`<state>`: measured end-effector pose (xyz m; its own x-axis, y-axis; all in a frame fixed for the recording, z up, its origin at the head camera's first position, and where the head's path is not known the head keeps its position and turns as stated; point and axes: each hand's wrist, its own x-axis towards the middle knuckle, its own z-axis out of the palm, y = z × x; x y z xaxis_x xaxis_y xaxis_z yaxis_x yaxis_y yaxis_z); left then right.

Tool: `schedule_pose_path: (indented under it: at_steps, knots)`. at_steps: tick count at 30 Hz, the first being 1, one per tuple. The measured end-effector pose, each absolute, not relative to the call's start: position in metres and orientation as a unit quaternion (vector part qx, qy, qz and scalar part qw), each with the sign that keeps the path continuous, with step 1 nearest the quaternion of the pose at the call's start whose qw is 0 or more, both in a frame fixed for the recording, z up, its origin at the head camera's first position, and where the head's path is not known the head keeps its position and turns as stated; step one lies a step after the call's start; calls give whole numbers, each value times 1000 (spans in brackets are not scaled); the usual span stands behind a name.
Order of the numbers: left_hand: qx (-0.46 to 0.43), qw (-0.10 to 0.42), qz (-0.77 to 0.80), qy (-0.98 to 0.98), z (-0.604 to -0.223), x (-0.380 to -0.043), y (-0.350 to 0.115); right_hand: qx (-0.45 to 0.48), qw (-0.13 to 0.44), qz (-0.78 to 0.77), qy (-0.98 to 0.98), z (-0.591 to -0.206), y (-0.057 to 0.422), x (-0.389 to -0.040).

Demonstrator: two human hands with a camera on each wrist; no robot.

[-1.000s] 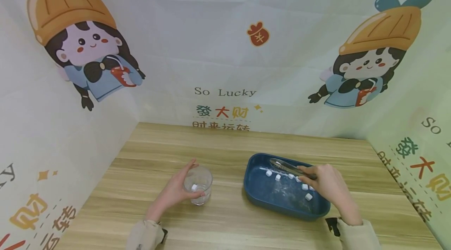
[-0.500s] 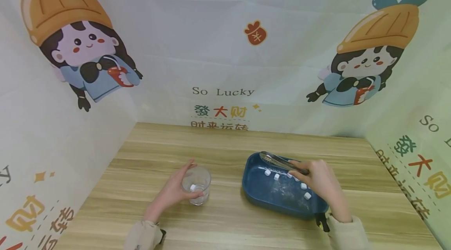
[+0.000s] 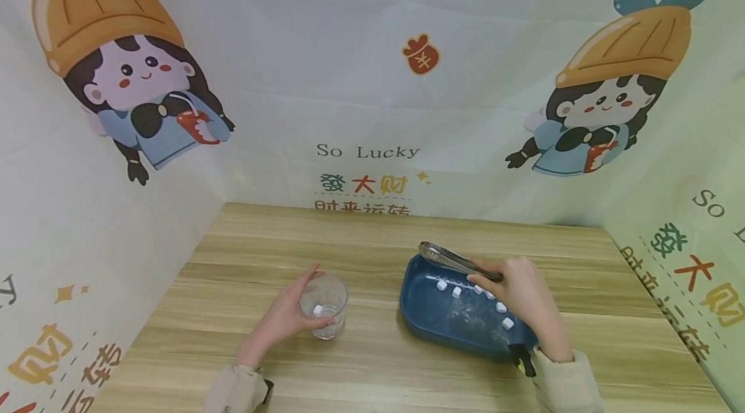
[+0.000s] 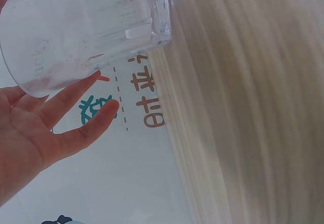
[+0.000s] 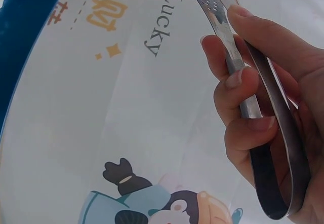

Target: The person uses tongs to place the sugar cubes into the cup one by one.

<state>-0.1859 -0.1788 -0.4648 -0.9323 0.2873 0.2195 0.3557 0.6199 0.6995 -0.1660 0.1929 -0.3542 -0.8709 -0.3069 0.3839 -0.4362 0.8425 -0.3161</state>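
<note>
My left hand [image 3: 284, 315] holds a clear drinking glass [image 3: 326, 296] upright on the wooden table, thumb in front and fingers behind. At the bottom of the glass lies a small white cube [image 3: 318, 310]. In the left wrist view the side of the glass [image 4: 76, 31] shows against the spread fingers. My right hand [image 3: 526, 287] grips metal tongs [image 3: 451, 260], fingers curled round both arms. The perforated heads of the tongs [image 5: 230, 46] nearly meet, with something whitish between them at the right wrist view's top edge. Below them stands a blue tray [image 3: 407, 313].
Several white cubes [image 3: 456, 292] lie in the tray, with whitish smears on its floor. Table surface [image 3: 372, 335] lies between glass and tray. Printed cloth walls [image 3: 279, 77] with cartoon figures and lettering close in the back and both sides.
My right hand has lifted the tongs and shifted left, bringing their heads from inside the tray to over its back left rim. The left hand stays at the glass.
</note>
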Motion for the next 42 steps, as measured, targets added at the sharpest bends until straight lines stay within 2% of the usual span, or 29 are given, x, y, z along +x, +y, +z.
schedule_pose_path:
  at_steps: [19, 33, 42]
  knots:
    - [-185, 47, -394, -899, -466, -186, -179, 217, 158, 207, -941, -326, 170, -167]
    - [-180, 48, -396, -899, -466, -186, -180, 285, 200, 169, -922, -314, 141, -173]
    - [-180, 52, -390, -902, -466, -187, -180, 311, 173, 183, -917, -311, 120, -172]
